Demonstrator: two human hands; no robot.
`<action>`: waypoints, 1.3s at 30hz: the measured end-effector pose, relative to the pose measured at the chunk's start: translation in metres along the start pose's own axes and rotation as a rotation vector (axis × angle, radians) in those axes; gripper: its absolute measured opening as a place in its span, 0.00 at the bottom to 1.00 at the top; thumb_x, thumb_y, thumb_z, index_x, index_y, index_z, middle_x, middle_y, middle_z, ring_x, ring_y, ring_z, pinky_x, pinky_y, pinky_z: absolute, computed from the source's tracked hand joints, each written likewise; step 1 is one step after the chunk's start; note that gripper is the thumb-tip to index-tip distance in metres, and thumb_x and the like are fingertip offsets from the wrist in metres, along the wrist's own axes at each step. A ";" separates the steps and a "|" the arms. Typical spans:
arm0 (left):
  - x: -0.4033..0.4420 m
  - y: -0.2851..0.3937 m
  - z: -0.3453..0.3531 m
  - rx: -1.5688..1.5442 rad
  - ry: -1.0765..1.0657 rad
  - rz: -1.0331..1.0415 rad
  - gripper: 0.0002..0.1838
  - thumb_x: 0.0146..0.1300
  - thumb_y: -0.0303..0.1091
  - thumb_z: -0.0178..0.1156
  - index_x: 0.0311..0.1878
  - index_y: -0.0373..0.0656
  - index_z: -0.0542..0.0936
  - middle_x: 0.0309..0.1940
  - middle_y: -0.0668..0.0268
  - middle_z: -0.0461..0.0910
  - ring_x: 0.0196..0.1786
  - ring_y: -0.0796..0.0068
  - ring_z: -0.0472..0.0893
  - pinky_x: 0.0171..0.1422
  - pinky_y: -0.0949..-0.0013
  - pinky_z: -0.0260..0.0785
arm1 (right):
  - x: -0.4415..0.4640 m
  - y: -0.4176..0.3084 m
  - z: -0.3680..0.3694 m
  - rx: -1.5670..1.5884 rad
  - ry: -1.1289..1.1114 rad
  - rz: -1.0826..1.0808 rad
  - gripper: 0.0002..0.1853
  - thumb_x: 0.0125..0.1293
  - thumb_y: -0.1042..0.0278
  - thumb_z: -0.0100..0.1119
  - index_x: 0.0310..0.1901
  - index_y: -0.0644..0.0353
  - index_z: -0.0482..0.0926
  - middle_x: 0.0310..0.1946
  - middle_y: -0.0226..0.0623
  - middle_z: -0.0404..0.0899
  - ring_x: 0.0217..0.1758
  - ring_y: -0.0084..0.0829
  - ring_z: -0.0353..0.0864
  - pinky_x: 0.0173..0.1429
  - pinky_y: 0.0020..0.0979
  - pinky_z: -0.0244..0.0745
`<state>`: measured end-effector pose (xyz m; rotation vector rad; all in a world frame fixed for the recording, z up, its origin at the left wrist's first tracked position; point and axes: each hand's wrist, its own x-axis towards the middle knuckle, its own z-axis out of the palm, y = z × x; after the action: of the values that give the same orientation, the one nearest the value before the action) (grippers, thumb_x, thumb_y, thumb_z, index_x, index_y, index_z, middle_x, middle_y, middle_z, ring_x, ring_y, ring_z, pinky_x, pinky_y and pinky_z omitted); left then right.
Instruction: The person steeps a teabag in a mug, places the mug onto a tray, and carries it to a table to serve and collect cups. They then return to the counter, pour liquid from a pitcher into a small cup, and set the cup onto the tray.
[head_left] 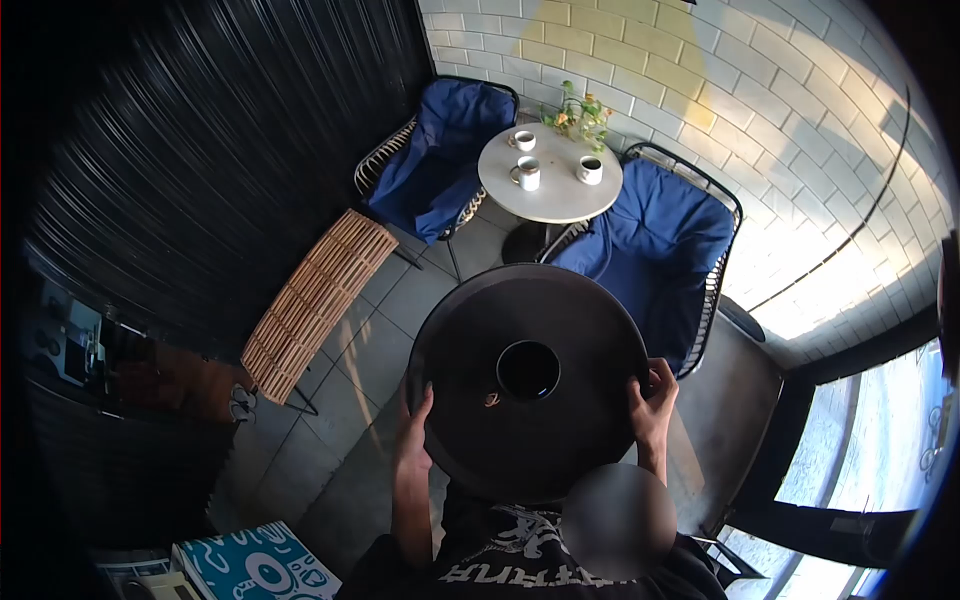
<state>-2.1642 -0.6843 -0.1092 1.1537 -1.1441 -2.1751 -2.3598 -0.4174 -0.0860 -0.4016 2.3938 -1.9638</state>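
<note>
A round black tray (460, 330) is held in front of the body, gripped at its rim by both hands. My left hand (415, 430) holds the left edge with the thumb over the rim. On the right edge, my right hand (652, 400) is closed round the rim, thumb on top. Near the tray's middle stands a round black cup or bowl (528, 370), its contents too dark to make out. Beside it lies a small brown scrap (491, 400).
Ahead, a round white table (550, 200) bears three cups (527, 174) and a flower vase (590, 125). Blue-cushioned chairs (440, 150) flank it. A slatted wooden bench (320, 300) stands left. A blue patterned box (260, 570) is at lower left.
</note>
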 end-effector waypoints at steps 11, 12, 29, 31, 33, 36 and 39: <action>0.199 0.080 -0.002 -0.011 -0.045 -0.082 0.30 0.72 0.48 0.55 0.66 0.35 0.65 0.58 0.58 0.71 0.60 0.67 0.74 0.63 0.60 0.70 | 0.141 0.019 0.153 0.184 -0.030 0.077 0.09 0.62 0.78 0.57 0.43 0.68 0.72 0.35 0.39 0.81 0.41 0.24 0.78 0.48 0.27 0.72; 0.219 0.088 -0.003 0.008 -0.029 -0.068 0.31 0.72 0.50 0.55 0.65 0.33 0.65 0.58 0.57 0.72 0.60 0.66 0.74 0.62 0.60 0.71 | 0.157 0.020 0.169 0.267 -0.042 0.101 0.10 0.63 0.78 0.57 0.45 0.67 0.72 0.37 0.39 0.81 0.43 0.24 0.77 0.49 0.27 0.72; 0.472 0.143 0.035 -0.123 0.001 -0.092 0.33 0.73 0.53 0.51 0.69 0.38 0.60 0.65 0.55 0.68 0.65 0.56 0.72 0.65 0.50 0.70 | 0.395 0.115 0.309 0.412 -0.291 0.403 0.26 0.77 0.51 0.44 0.64 0.66 0.71 0.51 0.45 0.81 0.53 0.35 0.80 0.60 0.34 0.72; 0.503 0.152 0.045 -0.193 -0.110 -0.052 0.34 0.72 0.54 0.51 0.70 0.39 0.59 0.66 0.55 0.68 0.66 0.55 0.71 0.67 0.48 0.69 | 0.436 0.138 0.325 0.097 -0.208 0.326 0.23 0.73 0.59 0.54 0.63 0.63 0.72 0.49 0.45 0.81 0.49 0.34 0.81 0.56 0.33 0.74; 0.520 0.165 0.058 -0.194 0.000 -0.113 0.36 0.72 0.55 0.51 0.72 0.40 0.58 0.67 0.54 0.66 0.68 0.53 0.69 0.68 0.46 0.67 | 0.467 0.177 0.338 0.044 -0.200 0.320 0.32 0.63 0.62 0.66 0.66 0.60 0.68 0.51 0.48 0.79 0.50 0.38 0.81 0.55 0.36 0.76; 0.549 0.179 0.082 -0.183 -0.008 -0.056 0.36 0.71 0.55 0.51 0.73 0.41 0.57 0.69 0.55 0.64 0.68 0.51 0.68 0.68 0.44 0.67 | 0.514 0.232 0.361 -0.407 -0.096 -0.005 0.54 0.43 0.62 0.79 0.73 0.54 0.57 0.55 0.50 0.70 0.55 0.46 0.74 0.59 0.43 0.73; 0.570 0.189 0.103 -0.173 0.148 -0.067 0.36 0.71 0.54 0.52 0.73 0.42 0.57 0.70 0.55 0.64 0.69 0.52 0.68 0.69 0.45 0.66 | 0.540 0.267 0.376 -0.472 -0.114 0.003 0.58 0.37 0.66 0.80 0.73 0.56 0.56 0.58 0.48 0.68 0.62 0.49 0.68 0.66 0.47 0.65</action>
<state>-2.5731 -1.1281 -0.1924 1.2684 -0.8485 -2.1491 -2.8649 -0.8455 -0.3435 -0.4993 2.7568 -1.3129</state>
